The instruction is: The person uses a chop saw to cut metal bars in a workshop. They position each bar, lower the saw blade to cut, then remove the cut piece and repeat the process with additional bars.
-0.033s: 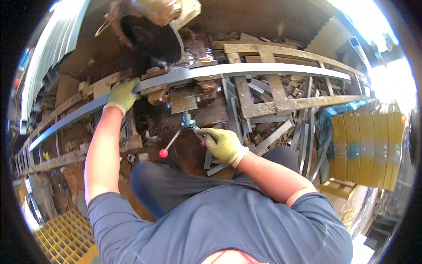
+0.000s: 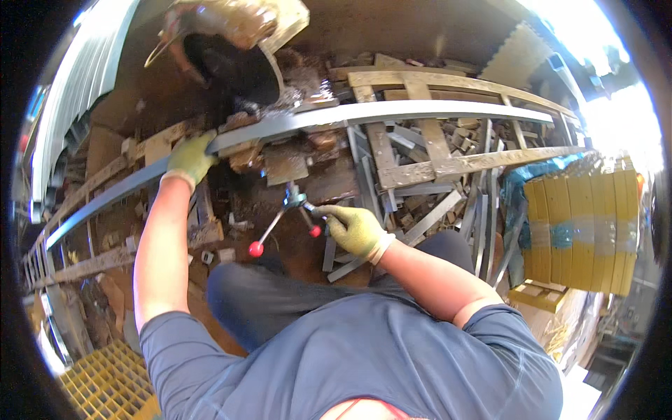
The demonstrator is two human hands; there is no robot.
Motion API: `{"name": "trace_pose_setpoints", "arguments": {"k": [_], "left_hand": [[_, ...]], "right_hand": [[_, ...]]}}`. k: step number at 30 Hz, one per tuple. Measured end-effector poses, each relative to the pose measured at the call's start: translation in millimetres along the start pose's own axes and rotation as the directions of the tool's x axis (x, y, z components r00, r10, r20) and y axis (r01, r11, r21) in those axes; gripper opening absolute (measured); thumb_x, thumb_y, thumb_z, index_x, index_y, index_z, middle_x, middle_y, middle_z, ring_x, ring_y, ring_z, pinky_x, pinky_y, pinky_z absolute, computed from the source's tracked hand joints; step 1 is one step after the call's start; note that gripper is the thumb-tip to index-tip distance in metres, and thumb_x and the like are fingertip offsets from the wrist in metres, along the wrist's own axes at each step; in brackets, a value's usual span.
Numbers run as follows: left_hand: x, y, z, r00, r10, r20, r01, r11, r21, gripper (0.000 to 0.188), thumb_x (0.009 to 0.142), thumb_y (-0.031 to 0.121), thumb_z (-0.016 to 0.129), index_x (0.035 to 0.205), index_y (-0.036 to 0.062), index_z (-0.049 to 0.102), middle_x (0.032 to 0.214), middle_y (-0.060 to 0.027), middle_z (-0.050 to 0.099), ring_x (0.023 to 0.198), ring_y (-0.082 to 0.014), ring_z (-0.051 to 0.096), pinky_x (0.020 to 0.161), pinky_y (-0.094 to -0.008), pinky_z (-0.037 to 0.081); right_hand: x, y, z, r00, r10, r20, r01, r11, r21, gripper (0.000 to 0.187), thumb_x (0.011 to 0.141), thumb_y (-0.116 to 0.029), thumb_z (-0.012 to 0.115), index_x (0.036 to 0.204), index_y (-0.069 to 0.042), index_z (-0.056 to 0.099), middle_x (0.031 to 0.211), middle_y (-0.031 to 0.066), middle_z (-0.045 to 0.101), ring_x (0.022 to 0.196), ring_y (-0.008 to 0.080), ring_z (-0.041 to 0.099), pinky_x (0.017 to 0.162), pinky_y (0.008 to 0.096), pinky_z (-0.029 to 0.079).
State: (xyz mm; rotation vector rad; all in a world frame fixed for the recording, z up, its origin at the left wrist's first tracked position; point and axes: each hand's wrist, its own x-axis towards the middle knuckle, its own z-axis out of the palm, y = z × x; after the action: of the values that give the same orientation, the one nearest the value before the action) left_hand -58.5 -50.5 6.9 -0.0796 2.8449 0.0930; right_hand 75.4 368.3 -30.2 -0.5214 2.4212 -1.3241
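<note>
A long silver metal bar [image 2: 392,110] lies across a vise [image 2: 287,166] and stretches far to both sides. My left hand [image 2: 191,159], in a yellowish-green work glove, is closed around the bar left of the vise. My right hand [image 2: 355,229], gloved alike, grips one arm of the vise's spoked handle [image 2: 295,199]. Red ball knobs [image 2: 256,249] cap two other arms of that handle. Just beyond the bar is a large dark disc [image 2: 241,70] under a brown-stained machine housing [image 2: 234,21]. The right fingertips are partly hidden.
Wooden racks [image 2: 448,166] stand left and right under the bar, with metal offcuts [image 2: 434,215] heaped around the right one. Yellow stacked panels [image 2: 581,234] wrapped in film stand at right. Corrugated sheets [image 2: 87,91] rise at left; a yellow grating [image 2: 105,378] lies near left.
The whole picture has shifted slightly to the left. The handle's red knobs sit a little lower, and a gap shows between the near knob and my right hand. Both hands keep their grips.
</note>
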Motion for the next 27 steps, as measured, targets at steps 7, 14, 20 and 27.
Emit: {"name": "trace_pose_setpoints", "arguments": {"k": [7, 14, 20, 27], "left_hand": [[-46.1, 13.9, 25.3, 0.844, 0.124, -0.523, -0.131, 0.991, 0.023, 0.054, 0.101, 0.022, 0.078, 0.152, 0.0097, 0.066, 0.155, -0.0173, 0.067, 0.146, -0.0395, 0.060, 0.125, -0.0544, 0.045], [-180.3, 100.6, 82.5, 0.990, 0.084, 0.110, -0.018, 0.868, -0.496, 0.051, 0.105, 0.049, 0.076, 0.131, 0.0047, 0.076, 0.117, -0.0200, 0.081, 0.110, -0.0373, 0.077, 0.102, -0.0460, 0.059], [-162.4, 96.4, 106.6, 0.889, 0.029, 0.456, 0.292, 0.733, -0.615, 0.053, 0.114, 0.054, 0.061, 0.120, 0.0045, 0.078, 0.099, -0.0189, 0.080, 0.088, -0.0325, 0.075, 0.085, -0.0491, 0.058], [-162.3, 117.2, 69.8, 0.927, 0.034, 0.374, 0.085, 0.951, -0.297, 0.062, 0.108, 0.062, 0.061, 0.131, 0.0073, 0.079, 0.128, -0.0237, 0.080, 0.122, -0.0458, 0.074, 0.111, -0.0554, 0.054]], "right_hand": [[-1.8, 10.1, 1.2, 0.999, 0.007, 0.033, -0.013, 0.984, 0.176, 0.037, 0.109, -0.013, 0.062, 0.142, -0.010, 0.075, 0.086, 0.0126, 0.075, 0.078, 0.0178, 0.071, 0.078, 0.0368, 0.059], [-2.2, 24.1, 8.8, 0.989, -0.120, -0.087, 0.135, 0.971, 0.198, 0.036, 0.106, -0.012, 0.060, 0.137, -0.008, 0.078, 0.113, 0.0258, 0.081, 0.103, 0.0294, 0.083, 0.095, 0.0406, 0.062], [-0.2, 16.7, 10.7, 0.997, 0.037, 0.061, -0.049, 0.978, 0.205, 0.041, 0.106, -0.010, 0.057, 0.142, -0.008, 0.077, 0.096, 0.0135, 0.082, 0.080, 0.0145, 0.069, 0.081, 0.0329, 0.059], [1.6, 77.6, 26.8, 0.998, -0.055, -0.025, 0.060, 0.950, 0.305, 0.041, 0.116, -0.021, 0.056, 0.149, -0.001, 0.070, 0.111, 0.0088, 0.081, 0.096, 0.0153, 0.073, 0.090, 0.0347, 0.060]]}}
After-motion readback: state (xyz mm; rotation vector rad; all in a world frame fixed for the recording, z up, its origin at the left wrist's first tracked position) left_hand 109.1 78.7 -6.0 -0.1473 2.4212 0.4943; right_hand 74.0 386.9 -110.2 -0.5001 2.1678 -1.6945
